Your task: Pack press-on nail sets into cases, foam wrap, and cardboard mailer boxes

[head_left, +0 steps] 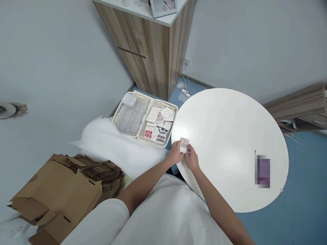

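Observation:
Between my two hands, at the left edge of the round white table [230, 122], is a small card of press-on nails [184, 143] with rows of pinkish nails on it. My left hand [175, 152] grips the card's left side, fingers closed on it. On the other side, my right hand [191, 158] holds the lower right edge with bent fingers. Left of the table, a white basket [175, 117] holds several similar nail cards [159, 124], some with red or dark nails. Beside it, another white basket [116, 115] contains clear plastic cases [133, 117].
White foam sheets [112, 139] and a pile of folded cardboard boxes [63, 183] lie to my left. A blurred purple item [263, 172] is on the table's right. Behind stand a wooden cabinet [153, 47] and a power strip [185, 92] with cables on the floor.

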`<action>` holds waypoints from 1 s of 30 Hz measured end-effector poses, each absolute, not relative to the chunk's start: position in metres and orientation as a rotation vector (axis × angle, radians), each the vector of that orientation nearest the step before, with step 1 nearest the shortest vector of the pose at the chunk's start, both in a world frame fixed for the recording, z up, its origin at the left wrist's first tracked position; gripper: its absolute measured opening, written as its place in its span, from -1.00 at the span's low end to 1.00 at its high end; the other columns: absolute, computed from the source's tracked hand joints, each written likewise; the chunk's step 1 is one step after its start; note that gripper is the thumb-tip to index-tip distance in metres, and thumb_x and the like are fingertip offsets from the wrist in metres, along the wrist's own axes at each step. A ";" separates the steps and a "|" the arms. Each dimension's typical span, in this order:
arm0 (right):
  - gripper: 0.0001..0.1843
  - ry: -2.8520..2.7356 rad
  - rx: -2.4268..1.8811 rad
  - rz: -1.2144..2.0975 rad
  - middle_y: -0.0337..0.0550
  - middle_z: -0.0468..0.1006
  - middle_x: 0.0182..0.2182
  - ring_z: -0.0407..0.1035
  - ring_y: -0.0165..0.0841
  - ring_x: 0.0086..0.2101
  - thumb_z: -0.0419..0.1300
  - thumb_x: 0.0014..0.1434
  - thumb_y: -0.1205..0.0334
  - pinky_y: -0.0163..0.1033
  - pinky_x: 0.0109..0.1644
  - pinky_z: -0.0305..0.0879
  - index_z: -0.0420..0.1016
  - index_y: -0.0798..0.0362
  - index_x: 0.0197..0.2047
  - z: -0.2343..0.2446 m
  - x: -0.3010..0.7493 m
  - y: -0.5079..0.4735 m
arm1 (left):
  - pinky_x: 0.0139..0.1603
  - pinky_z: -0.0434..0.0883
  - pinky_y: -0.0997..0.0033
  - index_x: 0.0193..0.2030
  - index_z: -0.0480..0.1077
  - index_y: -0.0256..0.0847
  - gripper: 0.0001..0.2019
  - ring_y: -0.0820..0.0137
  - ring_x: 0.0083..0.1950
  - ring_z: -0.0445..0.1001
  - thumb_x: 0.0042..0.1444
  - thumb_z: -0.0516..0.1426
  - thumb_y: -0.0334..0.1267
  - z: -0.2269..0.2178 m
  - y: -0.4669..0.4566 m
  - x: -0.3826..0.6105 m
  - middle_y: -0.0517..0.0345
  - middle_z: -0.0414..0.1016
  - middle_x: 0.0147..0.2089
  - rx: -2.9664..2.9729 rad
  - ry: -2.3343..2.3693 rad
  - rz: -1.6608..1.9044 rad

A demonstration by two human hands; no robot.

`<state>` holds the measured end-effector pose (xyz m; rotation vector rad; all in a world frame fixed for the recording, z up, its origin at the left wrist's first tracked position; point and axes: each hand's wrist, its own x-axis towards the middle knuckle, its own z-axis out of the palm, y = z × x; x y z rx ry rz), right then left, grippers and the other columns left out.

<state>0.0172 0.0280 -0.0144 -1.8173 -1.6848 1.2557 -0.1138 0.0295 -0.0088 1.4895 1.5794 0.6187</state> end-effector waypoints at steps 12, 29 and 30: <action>-0.32 -1.684 -1.696 1.367 -0.01 0.07 0.16 0.20 -0.28 0.02 -0.01 0.03 0.22 -0.12 0.02 0.21 -0.14 -0.01 0.21 -0.005 0.047 0.007 | 0.16 0.06 0.13 0.19 -0.09 -0.23 -0.42 0.19 0.22 -0.01 0.02 0.02 -0.30 0.006 -0.021 -0.118 -0.07 0.02 0.18 1.369 1.764 0.639; -0.50 -1.887 -1.395 1.311 -0.01 0.34 -0.06 0.35 -0.37 -0.37 -0.02 0.02 0.17 -0.19 -0.28 0.31 0.14 0.06 0.06 0.026 -0.032 -0.012 | -0.07 0.30 0.29 0.03 0.21 -0.20 -0.57 0.29 -0.08 0.37 -0.02 0.07 -0.19 0.052 -0.129 -0.207 -0.01 0.33 -0.02 1.267 1.897 0.666; -0.52 -1.911 -1.365 1.335 -0.04 0.37 -0.11 0.34 -0.38 -0.40 -0.02 0.02 0.16 -0.21 -0.32 0.31 0.17 0.06 0.04 0.028 -0.045 -0.012 | -0.10 0.32 0.31 0.03 0.21 -0.20 -0.55 0.30 -0.11 0.38 -0.04 0.09 -0.19 0.055 -0.132 -0.217 -0.01 0.35 -0.04 1.261 1.889 0.664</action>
